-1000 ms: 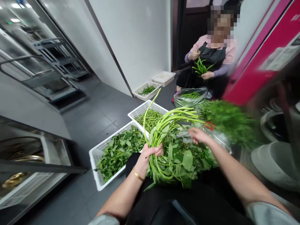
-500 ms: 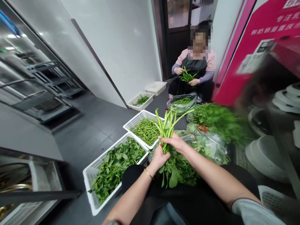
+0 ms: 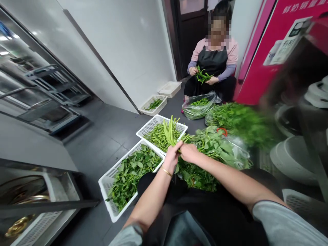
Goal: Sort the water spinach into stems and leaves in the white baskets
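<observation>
Stems slim, grn, fanned in L hand.

Left arm and right arm are both stretched out front, angling inward so they make a rough V. Left hand is curled closed with its thumb up top, and the right hand is bunched like a fist just beside it, back facing up.

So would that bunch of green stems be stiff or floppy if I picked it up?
The green stems are probably fairly stiff, since they stick up above the left hand. They may splay if loosely gripped, as their tips fan apart.
</observation>
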Demonstrator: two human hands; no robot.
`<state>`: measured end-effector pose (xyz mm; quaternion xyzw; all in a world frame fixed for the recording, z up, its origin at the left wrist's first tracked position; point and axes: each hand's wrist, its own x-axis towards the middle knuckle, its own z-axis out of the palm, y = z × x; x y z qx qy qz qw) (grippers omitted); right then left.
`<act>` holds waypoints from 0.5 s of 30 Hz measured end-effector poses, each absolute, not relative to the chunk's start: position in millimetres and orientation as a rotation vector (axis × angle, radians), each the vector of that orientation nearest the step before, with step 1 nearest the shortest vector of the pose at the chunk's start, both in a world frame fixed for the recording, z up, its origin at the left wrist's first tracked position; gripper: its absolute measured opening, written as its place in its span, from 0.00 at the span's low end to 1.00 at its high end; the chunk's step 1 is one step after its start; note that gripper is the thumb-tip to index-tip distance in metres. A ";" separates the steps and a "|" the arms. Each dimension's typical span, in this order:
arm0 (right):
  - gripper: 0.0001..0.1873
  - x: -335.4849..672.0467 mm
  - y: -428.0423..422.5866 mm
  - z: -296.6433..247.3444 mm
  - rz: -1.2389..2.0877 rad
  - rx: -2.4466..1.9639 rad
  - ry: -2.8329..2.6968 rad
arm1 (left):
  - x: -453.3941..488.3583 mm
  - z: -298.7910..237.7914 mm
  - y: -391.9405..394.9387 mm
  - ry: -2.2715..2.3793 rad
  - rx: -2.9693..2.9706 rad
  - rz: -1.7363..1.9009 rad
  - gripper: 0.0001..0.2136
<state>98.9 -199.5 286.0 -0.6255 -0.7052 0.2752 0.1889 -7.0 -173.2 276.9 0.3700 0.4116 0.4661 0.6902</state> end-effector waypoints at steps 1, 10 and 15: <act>0.27 91.2 -206.0 285.4 0.747 -1.742 -2.022 | -2.3 273.8 -171.1 0.914 0.726 1.103 0.12; 0.42 206.2 -236.5 267.0 0.546 -1.908 -1.959 | -49.4 281.1 -150.6 0.979 0.596 1.132 0.08; 0.19 205.2 -252.0 278.3 0.223 -1.739 -1.892 | -25.3 264.1 -148.5 1.112 0.590 1.043 0.07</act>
